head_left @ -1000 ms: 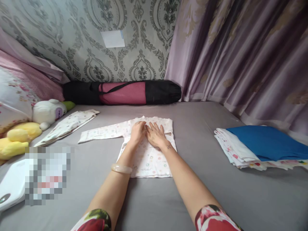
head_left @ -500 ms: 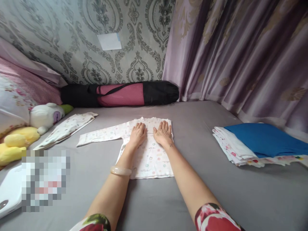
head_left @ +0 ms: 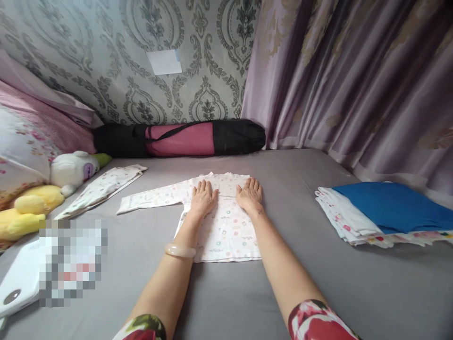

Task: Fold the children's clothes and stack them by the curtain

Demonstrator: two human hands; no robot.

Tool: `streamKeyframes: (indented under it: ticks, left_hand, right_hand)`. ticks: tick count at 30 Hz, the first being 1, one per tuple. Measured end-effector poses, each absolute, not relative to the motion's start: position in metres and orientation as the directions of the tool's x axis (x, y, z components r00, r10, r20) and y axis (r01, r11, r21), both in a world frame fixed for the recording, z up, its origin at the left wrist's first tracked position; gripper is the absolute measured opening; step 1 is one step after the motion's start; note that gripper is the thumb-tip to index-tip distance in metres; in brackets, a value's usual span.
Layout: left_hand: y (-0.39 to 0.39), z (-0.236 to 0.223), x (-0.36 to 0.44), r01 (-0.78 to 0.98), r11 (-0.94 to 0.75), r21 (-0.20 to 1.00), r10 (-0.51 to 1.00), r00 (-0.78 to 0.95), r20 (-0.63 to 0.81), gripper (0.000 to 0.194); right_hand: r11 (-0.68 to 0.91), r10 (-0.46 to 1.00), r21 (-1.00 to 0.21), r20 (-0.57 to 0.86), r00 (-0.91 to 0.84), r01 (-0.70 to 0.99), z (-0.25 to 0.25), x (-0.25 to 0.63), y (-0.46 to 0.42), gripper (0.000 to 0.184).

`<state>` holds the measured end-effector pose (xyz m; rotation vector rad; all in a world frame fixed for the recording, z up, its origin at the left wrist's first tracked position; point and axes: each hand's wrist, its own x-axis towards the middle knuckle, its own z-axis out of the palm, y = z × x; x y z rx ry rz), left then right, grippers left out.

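On the grey bed sheet (head_left: 293,179), straight ahead in the head view, lies a small white printed baby shirt (head_left: 226,231), its body flat and one long sleeve stretched out toward the left; the other sleeve appears folded in across the chest (the fold line shows between the hands). Both palms rest flat on the upper part of the garment: the left hand (head_left: 204,197) is spread, fingers slightly apart, pressing near the left shoulder; the right hand (head_left: 250,194) is likewise spread and pressed down at the right edge, the two hands apart from one another. A pale bangle (head_left: 180,250) circles the left wrist; floral sleeves show at the bottom edge.

Left of the shirt, well apart, lie matching printed trousers (head_left: 102,186); beyond them a white plush toy (head_left: 72,170) and a yellow plush toy (head_left: 23,208) sit against a floral pillow (head_left: 21,141). Against the patterned wall lies a black-and-pink yoga mat bag (head_left: 180,138). To the right, near the purple curtain (head_left: 354,80), is a stack of folded cloths (head_left: 348,226) topped by a blue cloth (head_left: 392,205).
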<state>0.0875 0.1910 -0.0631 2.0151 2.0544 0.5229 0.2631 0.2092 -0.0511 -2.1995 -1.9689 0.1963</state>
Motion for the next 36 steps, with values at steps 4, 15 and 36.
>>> streamKeyframes:
  ticks: [4,15,36]
  left_hand:
    - [0.19,-0.064,0.088,0.927,0.018,0.375,0.995,-0.052,0.08,0.063]
    - [0.185,-0.061,0.095,0.984,0.05,0.173,0.996,-0.062,0.065,0.058]
    - [0.192,-0.048,0.118,0.989,-0.048,0.14,0.999,0.048,0.008,0.057]
  right_hand:
    - [-0.146,0.988,-0.226,0.017,0.154,0.963,-0.052,0.271,0.211,0.067]
    - [0.037,0.997,-0.186,0.075,-0.024,0.982,-0.047,0.264,0.209,0.064]
    - [0.211,0.975,-0.244,-0.017,-0.222,0.947,-0.044,0.245,0.2,0.055]
